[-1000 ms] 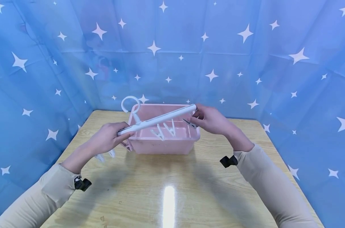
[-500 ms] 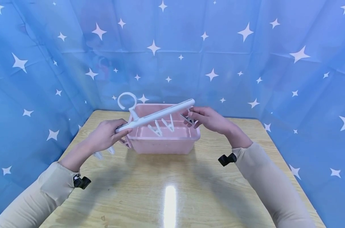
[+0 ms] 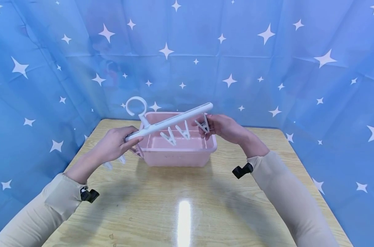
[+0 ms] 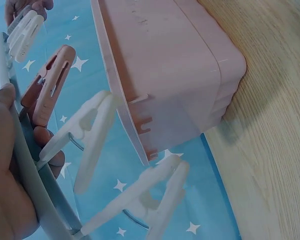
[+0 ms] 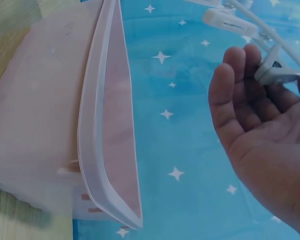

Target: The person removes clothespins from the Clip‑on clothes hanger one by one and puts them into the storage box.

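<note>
A clip hanger with a white bar and a ring-shaped hook is held tilted above the front of a pink plastic bin, its right end higher. My left hand grips the bar toward its left end, thumb along the near side. White clips and a pink clip dangle from the bar in the left wrist view. Beside the rightmost white clip is my right hand, its fingers loosely bent behind the clip. The right wrist view shows a cupped palm, with that clip against the fingers.
The bin stands toward the back of a wooden table, which reflects a bright strip of light. Blue curtains with white stars surround the table at the back and on both sides.
The hanger's right end and hook have risen slightly. My right hand has come off the bar's end and moved down to the rightmost clip; its thumb no longer shows over that clip.
</note>
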{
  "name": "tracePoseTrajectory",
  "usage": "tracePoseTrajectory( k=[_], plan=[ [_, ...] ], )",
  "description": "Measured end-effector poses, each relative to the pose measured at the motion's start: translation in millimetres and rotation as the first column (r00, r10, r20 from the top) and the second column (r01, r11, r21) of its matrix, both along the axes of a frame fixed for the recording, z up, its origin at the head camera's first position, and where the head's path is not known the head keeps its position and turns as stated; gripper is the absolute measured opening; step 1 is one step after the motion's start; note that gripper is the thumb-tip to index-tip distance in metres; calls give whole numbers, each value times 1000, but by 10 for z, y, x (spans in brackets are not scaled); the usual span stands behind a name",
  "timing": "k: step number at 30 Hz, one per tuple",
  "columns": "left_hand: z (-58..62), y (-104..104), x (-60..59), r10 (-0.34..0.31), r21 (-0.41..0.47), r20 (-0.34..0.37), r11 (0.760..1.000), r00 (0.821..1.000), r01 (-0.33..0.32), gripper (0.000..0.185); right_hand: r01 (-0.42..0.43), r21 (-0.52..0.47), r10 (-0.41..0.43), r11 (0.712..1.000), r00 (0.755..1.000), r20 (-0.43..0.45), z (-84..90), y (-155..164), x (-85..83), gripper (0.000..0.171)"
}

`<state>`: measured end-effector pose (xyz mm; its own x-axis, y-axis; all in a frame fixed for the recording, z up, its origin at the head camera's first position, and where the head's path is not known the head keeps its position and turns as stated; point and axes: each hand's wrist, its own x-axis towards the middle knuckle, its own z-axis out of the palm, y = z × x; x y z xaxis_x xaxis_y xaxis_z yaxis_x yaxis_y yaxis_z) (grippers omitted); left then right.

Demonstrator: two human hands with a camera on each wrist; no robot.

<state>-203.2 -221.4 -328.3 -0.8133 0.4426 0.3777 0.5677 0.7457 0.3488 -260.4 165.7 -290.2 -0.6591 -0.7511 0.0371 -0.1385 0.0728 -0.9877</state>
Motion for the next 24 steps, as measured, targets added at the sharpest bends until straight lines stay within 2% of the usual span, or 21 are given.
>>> tracePoseTrajectory(
  k=[9,15,24],
  plan=[
    [29,31,-12,-7,1,0,1000,1000,7,17,-55,-108,62,993,996,63,-26,12,-16,45],
    [35,50,-25,-7,8,10,1000,1000,7,17,-43,-155,59,987,993,99,-38,30,-18,40],
    [52,67,-42,-18,9,-9,1000,1000,18,16,-3,-229,17,973,998,56,-55,44,-22,36]
  ],
)
